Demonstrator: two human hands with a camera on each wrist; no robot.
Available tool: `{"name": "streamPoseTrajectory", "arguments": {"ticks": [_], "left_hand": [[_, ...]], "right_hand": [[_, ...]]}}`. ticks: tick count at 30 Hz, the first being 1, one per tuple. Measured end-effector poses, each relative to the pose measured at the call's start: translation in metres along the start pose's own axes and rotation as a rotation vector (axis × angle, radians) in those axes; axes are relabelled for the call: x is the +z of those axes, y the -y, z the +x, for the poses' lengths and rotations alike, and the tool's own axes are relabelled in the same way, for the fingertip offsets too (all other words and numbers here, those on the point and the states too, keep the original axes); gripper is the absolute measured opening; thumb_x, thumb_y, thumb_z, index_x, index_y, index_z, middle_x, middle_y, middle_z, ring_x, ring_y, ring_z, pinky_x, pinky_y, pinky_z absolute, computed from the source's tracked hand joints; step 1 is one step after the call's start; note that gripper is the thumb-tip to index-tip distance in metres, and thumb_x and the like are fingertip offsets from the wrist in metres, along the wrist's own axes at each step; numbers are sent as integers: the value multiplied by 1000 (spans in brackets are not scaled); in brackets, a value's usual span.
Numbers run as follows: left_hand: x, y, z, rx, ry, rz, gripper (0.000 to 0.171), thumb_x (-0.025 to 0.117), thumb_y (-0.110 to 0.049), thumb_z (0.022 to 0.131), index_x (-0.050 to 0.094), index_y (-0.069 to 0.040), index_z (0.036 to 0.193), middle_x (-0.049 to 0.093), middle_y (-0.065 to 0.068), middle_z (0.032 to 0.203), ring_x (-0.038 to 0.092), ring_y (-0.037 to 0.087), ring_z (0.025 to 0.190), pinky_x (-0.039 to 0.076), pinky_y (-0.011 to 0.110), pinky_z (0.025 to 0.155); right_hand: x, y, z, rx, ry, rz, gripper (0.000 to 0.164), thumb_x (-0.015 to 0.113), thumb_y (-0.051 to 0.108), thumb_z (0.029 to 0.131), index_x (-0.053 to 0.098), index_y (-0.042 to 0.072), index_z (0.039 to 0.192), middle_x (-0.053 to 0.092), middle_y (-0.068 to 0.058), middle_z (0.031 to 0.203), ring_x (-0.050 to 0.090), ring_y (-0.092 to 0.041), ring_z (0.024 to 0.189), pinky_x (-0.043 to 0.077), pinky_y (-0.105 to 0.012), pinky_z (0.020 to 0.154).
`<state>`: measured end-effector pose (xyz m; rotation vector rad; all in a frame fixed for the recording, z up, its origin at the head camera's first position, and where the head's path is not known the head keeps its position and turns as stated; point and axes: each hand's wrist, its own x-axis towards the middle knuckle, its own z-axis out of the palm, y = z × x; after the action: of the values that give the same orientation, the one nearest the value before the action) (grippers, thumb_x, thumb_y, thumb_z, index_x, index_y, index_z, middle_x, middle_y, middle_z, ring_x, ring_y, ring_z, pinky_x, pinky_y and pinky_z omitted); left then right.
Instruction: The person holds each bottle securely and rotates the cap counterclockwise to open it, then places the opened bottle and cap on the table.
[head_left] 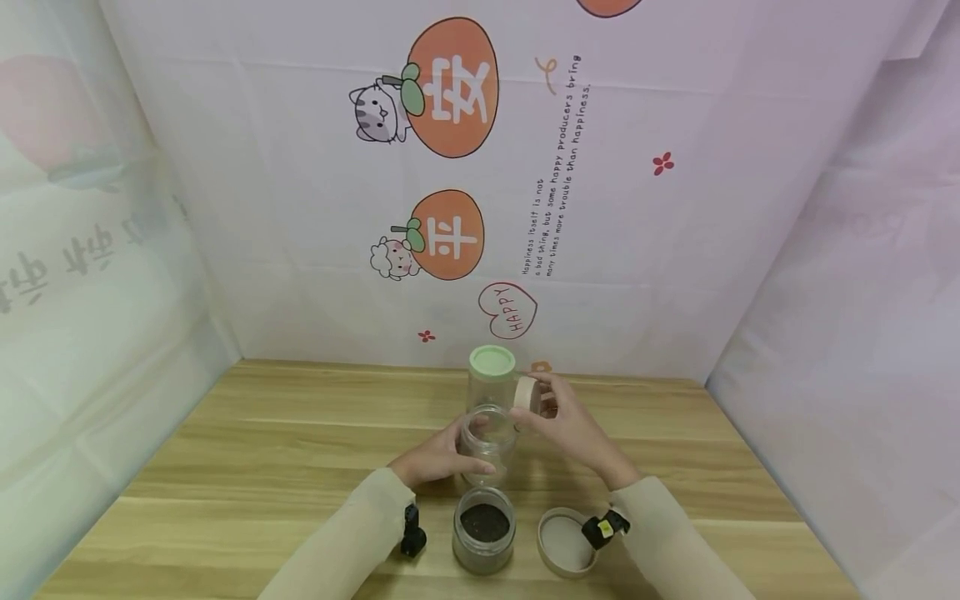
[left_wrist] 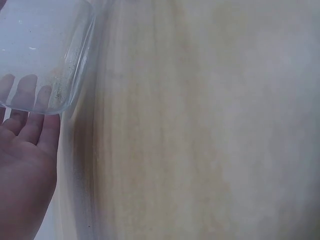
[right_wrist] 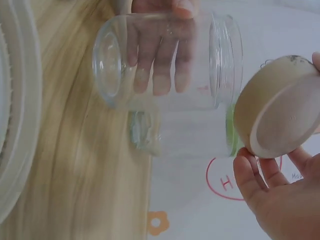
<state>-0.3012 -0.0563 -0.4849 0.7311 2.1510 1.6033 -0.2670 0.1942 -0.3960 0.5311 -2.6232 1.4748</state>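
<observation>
Head view: the gripped clear jar [head_left: 497, 449] is upright lengthwise, mouth upward.

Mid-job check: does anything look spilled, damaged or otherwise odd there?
One small thing: the lid in the right hand has dark marks on its edge; I can't tell whether dirt or print. The backdrop's lettering also runs sideways. No spill shows around the dark-filled jar.

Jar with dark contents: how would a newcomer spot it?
On the wooden table lies one round lid. Just left of it stands the jar. Unlike the clear jar in the left hand and the green-topped jar behind, it shows dark contents.
</observation>
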Motion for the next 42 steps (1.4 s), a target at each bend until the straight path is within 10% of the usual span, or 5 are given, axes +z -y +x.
{"name": "streamPoseTrajectory", "arguments": {"ticks": [42], "left_hand": [[1,1,-1,13,-4,-11,95,84,-31,83,27,-13,157,37,4,156,32,28,144,25,50,117]], "right_hand": [[-24,-69,-26,122,198,58,84,81,21,86,29,-6,147,49,-24,133,50,-40,123,45,-48,102]]}}
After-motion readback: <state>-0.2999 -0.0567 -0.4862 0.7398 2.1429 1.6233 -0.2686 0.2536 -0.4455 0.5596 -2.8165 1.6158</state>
